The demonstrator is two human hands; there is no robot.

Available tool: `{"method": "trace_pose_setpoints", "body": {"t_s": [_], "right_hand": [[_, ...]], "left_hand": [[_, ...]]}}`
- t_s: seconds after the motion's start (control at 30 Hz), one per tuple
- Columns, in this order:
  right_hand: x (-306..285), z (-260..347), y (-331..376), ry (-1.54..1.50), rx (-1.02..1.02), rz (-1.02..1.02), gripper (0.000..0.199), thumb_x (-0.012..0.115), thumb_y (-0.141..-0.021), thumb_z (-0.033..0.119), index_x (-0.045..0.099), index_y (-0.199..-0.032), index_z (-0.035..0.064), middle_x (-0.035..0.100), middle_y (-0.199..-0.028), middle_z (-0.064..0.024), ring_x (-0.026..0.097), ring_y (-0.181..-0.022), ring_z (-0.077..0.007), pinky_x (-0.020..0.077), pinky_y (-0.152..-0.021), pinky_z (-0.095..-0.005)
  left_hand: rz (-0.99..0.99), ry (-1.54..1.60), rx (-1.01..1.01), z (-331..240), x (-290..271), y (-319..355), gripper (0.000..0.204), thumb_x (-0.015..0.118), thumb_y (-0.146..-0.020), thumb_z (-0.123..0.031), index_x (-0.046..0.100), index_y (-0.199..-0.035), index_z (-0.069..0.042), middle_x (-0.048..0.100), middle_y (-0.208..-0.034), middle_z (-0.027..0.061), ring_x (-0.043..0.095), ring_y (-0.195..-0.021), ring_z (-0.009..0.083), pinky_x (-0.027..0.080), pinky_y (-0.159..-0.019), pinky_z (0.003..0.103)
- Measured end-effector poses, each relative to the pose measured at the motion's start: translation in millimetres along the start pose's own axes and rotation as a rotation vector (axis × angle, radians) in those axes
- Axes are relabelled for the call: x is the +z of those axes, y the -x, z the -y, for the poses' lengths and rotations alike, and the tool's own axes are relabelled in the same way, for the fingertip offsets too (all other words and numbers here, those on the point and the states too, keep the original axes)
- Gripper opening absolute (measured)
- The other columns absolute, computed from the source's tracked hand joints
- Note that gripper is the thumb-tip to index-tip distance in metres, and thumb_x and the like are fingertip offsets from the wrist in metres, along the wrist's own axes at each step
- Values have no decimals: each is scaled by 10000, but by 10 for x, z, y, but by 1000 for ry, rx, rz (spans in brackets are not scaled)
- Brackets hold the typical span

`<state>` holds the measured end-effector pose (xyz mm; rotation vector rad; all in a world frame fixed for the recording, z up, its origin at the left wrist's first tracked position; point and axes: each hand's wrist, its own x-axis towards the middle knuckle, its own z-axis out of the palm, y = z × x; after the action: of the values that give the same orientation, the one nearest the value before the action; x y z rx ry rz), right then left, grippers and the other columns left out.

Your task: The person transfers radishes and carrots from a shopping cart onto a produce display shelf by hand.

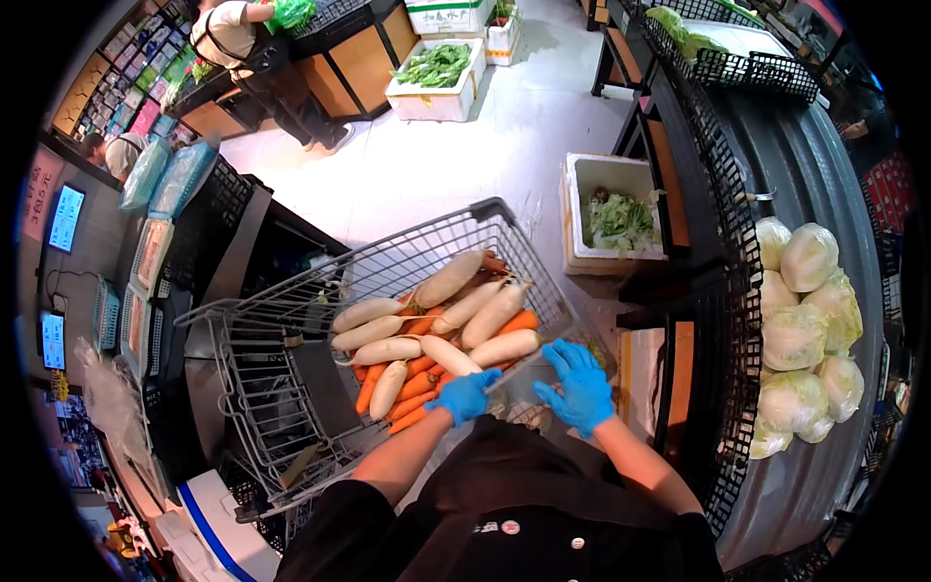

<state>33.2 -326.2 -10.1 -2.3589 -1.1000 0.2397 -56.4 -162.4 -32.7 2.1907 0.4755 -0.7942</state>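
A grey wire shopping cart [529, 254] stands in front of me, loaded with white radishes [495, 315] lying over orange carrots [415, 386]. My left hand [464, 397], in a blue glove, is at the cart's near rim, its fingers seeming to curl over it beside a radish. Another blue glove covers my right hand [580, 388], which is by the cart's near right corner. Its fingers are spread with nothing in them, and the fingertips come close to the rim; whether they touch it I cannot tell.
To the right, wrapped cabbages [797, 339] sit on a grey ribbed shelf behind black mesh. Foam boxes of greens [615, 215] stand on the floor [475, 155] ahead and to the right. Display counters flank the cart. A person [257, 68] stands at the far left counter.
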Motion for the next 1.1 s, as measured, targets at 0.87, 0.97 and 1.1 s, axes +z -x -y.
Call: {"method": "trace_pose_setpoints", "body": {"t_s": [0.87,0.97,1.1], "right_hand": [[1052,-644,98,512,268,832,594,526,-557,158,288,-1087,35,349,-1013,-167,324,-959,-273,249,-831,-311],[1170,-613,130,550,260,836,511,528,-560,136,341,-1026,42,394,-958,-150,366,-922,-259,297,-777,-335],[1026,-594,80,524,274,845,185,507,-602,117,496,-780,68,509,-769,-110,494,-728,-220,398,-601,-325]], "left_hand": [[356,1010,-666,642,688,-144,503,532,-624,-358,333,-1000,-90,415,-944,118,444,-746,226,361,-596,362],[-126,900,-696,741,1240,-312,736,629,-523,-347,224,-1053,-37,397,-966,150,424,-837,252,361,-692,373],[-300,589,-679,732,1423,-446,866,681,-428,-317,211,-1052,57,390,-987,183,444,-826,241,403,-689,300]]}}
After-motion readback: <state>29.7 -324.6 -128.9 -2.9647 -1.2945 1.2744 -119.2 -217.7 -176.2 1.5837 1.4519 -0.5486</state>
